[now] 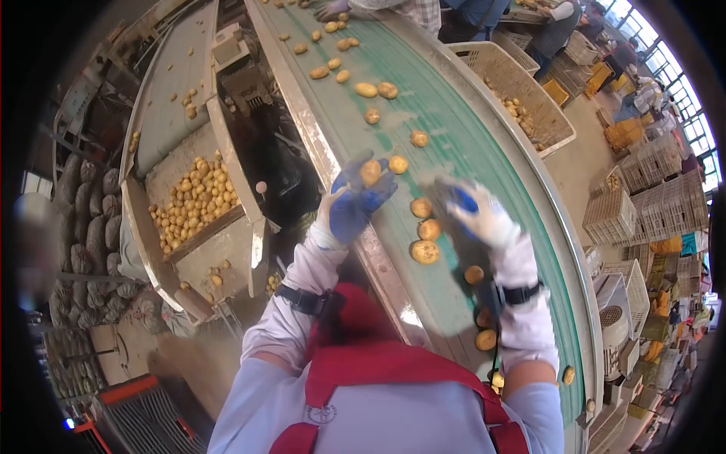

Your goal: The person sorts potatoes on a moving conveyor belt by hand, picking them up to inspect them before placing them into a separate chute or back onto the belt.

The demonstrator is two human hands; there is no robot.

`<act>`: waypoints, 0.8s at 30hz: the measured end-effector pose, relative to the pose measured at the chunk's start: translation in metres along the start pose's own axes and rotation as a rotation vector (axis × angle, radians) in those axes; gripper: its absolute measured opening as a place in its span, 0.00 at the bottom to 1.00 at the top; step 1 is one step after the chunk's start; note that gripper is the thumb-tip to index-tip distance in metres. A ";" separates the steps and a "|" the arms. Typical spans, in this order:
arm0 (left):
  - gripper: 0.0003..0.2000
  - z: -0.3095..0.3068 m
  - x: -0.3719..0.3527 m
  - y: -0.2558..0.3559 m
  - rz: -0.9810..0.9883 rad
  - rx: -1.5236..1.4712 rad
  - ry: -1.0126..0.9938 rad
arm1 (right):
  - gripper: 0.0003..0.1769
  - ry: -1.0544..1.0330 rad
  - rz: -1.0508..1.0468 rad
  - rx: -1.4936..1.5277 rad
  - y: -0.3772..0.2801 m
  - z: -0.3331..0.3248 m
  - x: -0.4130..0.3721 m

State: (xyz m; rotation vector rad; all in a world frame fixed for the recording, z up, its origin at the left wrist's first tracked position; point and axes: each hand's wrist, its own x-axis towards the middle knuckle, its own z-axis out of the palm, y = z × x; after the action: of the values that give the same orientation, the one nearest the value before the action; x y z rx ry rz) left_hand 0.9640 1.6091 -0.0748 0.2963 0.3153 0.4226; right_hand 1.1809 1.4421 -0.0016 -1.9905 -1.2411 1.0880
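A green conveyor belt (461, 144) carries scattered potatoes past me. My left hand (354, 198), in a white glove with a blue palm, is turned up at the belt's left edge. A potato (370, 172) rests against its fingers. Another potato (398, 165) lies on the belt just beyond the fingertips. Over the middle of the belt is my right hand (478, 210), gloved the same way and blurred, with its fingers apart and nothing visible in them. Between my hands lie several potatoes, the largest (424, 252) nearest my body.
A wooden chute (215, 113) holding a potato pile (198, 193) stands left. Beyond the belt's right rail is a large crate (556, 125) with potatoes. A co-worker's gloved hand (330, 9) is at the far end. Stacked crates (665, 200) and other people are at right.
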 end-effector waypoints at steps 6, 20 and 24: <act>0.32 0.004 0.007 0.000 -0.010 0.092 -0.002 | 0.26 0.133 0.019 -0.510 0.065 0.054 0.114; 0.23 0.039 -0.018 -0.054 -0.093 0.592 0.256 | 0.38 -0.206 -0.077 1.927 0.005 0.039 -0.112; 0.27 0.095 -0.083 -0.077 0.074 1.285 -0.132 | 0.39 -0.275 -0.168 1.957 -0.010 0.048 -0.171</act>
State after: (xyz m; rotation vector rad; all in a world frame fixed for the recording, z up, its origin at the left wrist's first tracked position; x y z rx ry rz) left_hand 0.9537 1.4848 0.0043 1.5868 0.4151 0.2177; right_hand 1.0933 1.2931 0.0399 -0.2173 -0.0065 1.4693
